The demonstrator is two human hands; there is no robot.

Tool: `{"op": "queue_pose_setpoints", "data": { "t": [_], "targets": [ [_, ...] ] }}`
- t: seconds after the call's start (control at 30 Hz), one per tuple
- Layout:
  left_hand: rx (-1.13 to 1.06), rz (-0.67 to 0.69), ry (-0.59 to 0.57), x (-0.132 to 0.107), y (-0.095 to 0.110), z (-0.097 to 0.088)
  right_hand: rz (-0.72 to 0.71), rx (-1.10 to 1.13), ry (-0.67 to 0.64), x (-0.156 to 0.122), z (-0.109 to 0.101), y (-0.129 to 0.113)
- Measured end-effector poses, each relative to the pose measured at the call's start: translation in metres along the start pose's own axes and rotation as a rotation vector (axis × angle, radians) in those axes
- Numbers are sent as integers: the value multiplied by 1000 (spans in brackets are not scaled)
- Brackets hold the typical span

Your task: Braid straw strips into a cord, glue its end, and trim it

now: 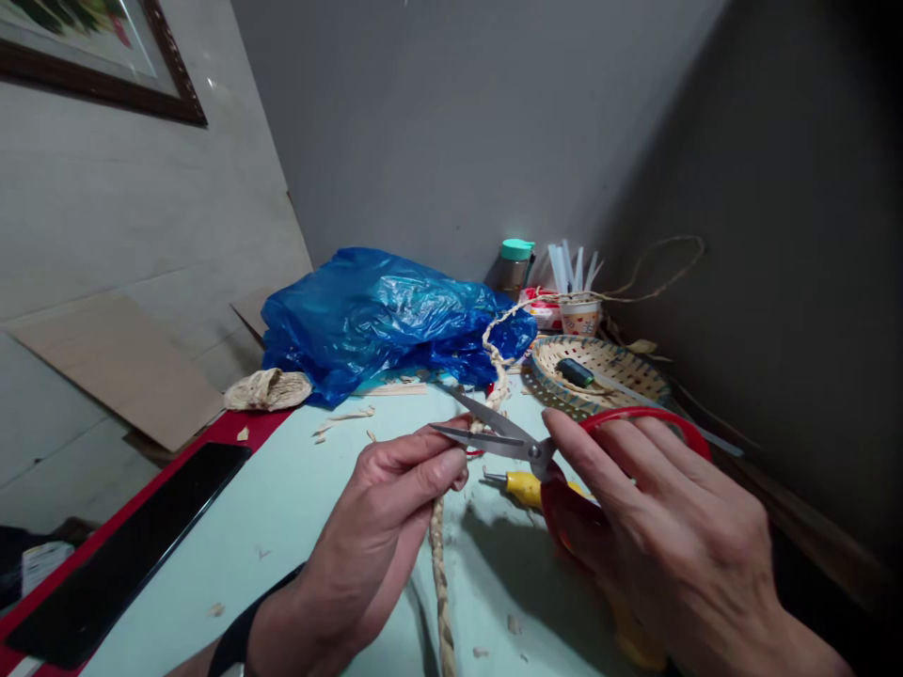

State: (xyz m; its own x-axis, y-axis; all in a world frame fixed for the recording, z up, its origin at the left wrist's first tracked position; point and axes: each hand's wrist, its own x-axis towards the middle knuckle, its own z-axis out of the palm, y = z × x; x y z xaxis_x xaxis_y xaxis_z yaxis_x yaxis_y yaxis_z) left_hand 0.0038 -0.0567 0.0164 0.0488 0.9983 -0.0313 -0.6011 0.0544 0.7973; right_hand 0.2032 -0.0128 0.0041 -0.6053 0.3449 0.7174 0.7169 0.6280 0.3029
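Observation:
A pale braided straw cord (438, 564) is pinched between the thumb and fingers of my left hand (395, 512). Its lower part hangs toward me, and its thinner upper end rises past the fingertips and loops off to the right. My right hand (670, 508) grips scissors with red handles (653, 414). The blades stand apart, just above my left fingertips, with the cord between or behind them; I cannot tell whether they touch it. On the table under the scissors lies a yellow-handled tool (523, 488) with a thin metal tip, partly covered by the scissors.
Behind are a blue plastic bag (381, 315), a straw bundle (268, 389), a green-lidded jar (516, 263) and a paper cup (579, 316) with white sticks. A woven basket (627, 367) holds a dark spool (575, 372). A black flat object (134, 545) lies along the left edge. Straw scraps litter the table.

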Motion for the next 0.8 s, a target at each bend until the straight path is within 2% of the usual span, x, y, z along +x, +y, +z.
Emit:
{"op": "queue_pose_setpoints", "data": {
  "t": [0.13,0.43,0.6,0.7,0.8],
  "targets": [
    [11,14,-15,-2,0,1,7,42,15,-2,0,0],
    [135,50,42,0,-2,1,44,50,28,-2,1,-3],
    [129,74,83,1,0,1,206,242,-8,0,7,-5],
    [107,84,140,2,1,1,304,383,-9,-1,9,1],
    [81,78,159,2,2,1,367,429,-30,-2,10,7]
  ]
}}
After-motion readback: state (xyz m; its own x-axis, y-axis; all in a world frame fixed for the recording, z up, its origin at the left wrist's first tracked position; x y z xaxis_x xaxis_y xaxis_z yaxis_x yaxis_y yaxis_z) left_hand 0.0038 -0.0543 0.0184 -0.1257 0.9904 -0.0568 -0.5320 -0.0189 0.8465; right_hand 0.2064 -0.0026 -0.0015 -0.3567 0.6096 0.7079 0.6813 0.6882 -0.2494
